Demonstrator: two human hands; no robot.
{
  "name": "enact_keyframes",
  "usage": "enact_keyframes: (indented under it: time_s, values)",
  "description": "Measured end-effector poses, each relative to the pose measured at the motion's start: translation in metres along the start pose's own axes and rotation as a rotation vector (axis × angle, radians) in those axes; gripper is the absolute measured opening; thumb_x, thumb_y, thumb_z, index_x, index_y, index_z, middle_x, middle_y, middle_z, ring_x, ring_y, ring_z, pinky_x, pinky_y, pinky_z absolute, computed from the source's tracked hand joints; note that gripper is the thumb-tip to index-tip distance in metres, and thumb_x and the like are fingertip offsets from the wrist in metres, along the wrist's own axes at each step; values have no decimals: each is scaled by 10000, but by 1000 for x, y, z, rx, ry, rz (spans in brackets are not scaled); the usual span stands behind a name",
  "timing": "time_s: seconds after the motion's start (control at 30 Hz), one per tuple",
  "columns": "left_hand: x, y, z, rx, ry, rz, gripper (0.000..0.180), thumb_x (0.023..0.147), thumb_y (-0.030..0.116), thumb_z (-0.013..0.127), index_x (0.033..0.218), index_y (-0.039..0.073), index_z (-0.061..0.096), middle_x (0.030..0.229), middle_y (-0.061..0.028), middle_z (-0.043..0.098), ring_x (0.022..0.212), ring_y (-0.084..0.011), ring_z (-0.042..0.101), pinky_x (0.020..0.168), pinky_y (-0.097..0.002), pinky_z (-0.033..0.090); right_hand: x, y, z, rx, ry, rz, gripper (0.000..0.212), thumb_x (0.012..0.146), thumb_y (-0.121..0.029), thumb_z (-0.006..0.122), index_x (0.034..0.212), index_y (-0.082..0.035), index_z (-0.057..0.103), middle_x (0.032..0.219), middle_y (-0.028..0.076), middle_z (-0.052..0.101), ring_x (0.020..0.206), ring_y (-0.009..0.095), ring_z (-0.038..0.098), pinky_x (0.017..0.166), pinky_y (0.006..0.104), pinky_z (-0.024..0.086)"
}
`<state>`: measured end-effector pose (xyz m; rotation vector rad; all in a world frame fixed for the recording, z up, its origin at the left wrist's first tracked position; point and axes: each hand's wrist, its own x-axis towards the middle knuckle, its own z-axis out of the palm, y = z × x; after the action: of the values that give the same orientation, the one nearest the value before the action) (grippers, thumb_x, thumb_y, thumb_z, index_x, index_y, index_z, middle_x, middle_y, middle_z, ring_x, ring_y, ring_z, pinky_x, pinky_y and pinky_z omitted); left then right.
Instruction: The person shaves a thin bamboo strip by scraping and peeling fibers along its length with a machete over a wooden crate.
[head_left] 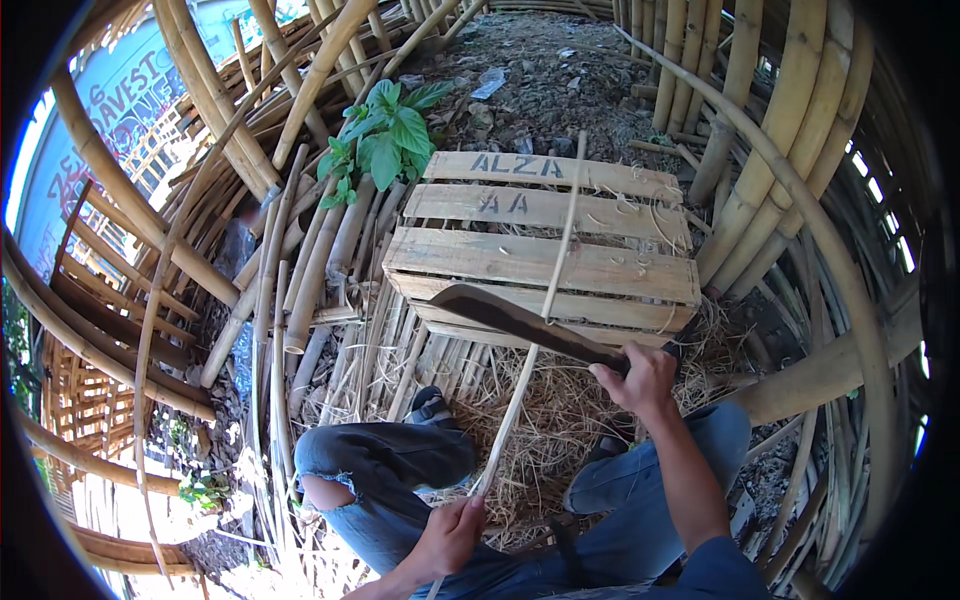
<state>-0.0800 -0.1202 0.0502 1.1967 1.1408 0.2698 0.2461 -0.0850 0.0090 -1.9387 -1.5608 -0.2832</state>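
My right hand [640,380] is closed round the handle of a machete [520,322], whose broad dark blade points left. The blade lies across a long thin bamboo strip [520,385] near the front edge of a slatted wooden crate [480,252]. Low in front of me, my left hand [452,530] is wrapped round the near end of that strip. From there the strip runs up and away over the crate's top slats. Curled shavings are scattered on the slats. Whether the blade bites into the strip cannot be made out.
Bamboo shavings [530,450] cover the ground between my feet. Bamboo poles [790,150] stand at the right, and more poles and strips are stacked at the left. A leafy green plant [385,135] grows beside the crate's far left corner. A thick bamboo pole [820,385] lies right of my knee.
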Motion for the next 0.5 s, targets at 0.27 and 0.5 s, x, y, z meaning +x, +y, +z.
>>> enact_keyframes:
  time_s: [0.27,0.5]
  values:
    - [10,8,4,-58,-36,21,429,1003,287,345,663,53,462,542,20,423,502,-64,370,475,-242,325,-17,-45,-5,223,-95,-24,558,732,-583,632,544,-71,515,461,73,481,408,262,527,431,371,430]
    - [3,10,9,3,-26,52,428,1002,288,343,669,56,476,535,13,436,485,-68,387,463,-237,322,-4,-39,-7,132,65,-109,624,781,-641,551,492,-95,462,416,42,454,346,175,487,355,324,397]
